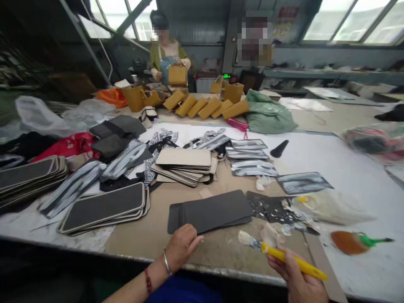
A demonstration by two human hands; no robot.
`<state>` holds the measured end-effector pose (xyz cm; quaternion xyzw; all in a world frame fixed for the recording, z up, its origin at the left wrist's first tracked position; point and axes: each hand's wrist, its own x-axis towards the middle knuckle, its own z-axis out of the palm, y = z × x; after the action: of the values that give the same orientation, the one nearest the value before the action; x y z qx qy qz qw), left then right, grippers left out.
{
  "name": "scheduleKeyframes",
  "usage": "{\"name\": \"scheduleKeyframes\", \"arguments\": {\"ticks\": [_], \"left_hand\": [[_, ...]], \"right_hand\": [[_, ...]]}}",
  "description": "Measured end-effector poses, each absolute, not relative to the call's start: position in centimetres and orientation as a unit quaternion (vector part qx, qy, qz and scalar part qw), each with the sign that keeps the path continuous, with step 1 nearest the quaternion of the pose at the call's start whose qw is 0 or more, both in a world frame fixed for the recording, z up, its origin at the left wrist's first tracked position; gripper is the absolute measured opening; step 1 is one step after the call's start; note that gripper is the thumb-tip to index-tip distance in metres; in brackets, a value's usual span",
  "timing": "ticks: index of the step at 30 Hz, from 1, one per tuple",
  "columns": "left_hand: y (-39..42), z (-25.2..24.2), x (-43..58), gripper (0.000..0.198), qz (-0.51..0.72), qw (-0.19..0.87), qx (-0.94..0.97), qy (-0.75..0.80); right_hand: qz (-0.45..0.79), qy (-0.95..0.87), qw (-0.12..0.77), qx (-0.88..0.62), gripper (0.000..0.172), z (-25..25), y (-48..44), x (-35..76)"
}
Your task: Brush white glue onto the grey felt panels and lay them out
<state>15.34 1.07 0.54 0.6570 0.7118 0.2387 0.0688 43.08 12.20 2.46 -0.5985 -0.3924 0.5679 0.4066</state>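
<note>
My right hand (298, 273) is closed around the yellow handle of a paintbrush (293, 259). The pale bristles point left, above the brown work board (217, 252). At the near edge of a dark grey flat panel (211, 210), my left hand (183, 248) has its fingers curled in; whether they grip anything is hidden. Another dark panel shows partly under that one. To its right lie a black scrap spotted with white (274, 208) and a crumpled plastic bag (331, 206) with whitish contents. Near my right hand rests a bottle of amber liquid (350, 243) with a green nozzle.
Cream-edged panels lie stacked at centre (184, 160) and left (107, 208). White-smeared strips (252, 168) lie behind the dark panel. Mustard-coloured bags (198, 107) and a green sack (269, 113) line the far side, where a person (168, 59) holds one such bag.
</note>
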Motion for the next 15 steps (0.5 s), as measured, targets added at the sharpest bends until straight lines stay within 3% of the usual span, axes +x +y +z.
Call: {"name": "scheduleKeyframes", "arguments": {"ticks": [3, 10, 15], "left_hand": [[-0.9, -0.5, 11.8, 0.016, 0.269, 0.054, 0.679, 0.681], [-0.8, -3.4, 8.7, 0.042, 0.222, 0.146, 0.745, 0.612], [0.4, -5.0, 8.0, 0.019, 0.25, 0.145, 0.742, 0.604]], "right_hand": [[0.587, -0.451, 0.371, -0.561, 0.052, 3.6, 12.5, 33.7], [0.581, -0.521, 0.322, -0.536, 0.048, 1.8, 11.0, 20.8], [0.51, -0.527, 0.339, -0.589, 0.05, 0.4, 11.8, 20.8]]}}
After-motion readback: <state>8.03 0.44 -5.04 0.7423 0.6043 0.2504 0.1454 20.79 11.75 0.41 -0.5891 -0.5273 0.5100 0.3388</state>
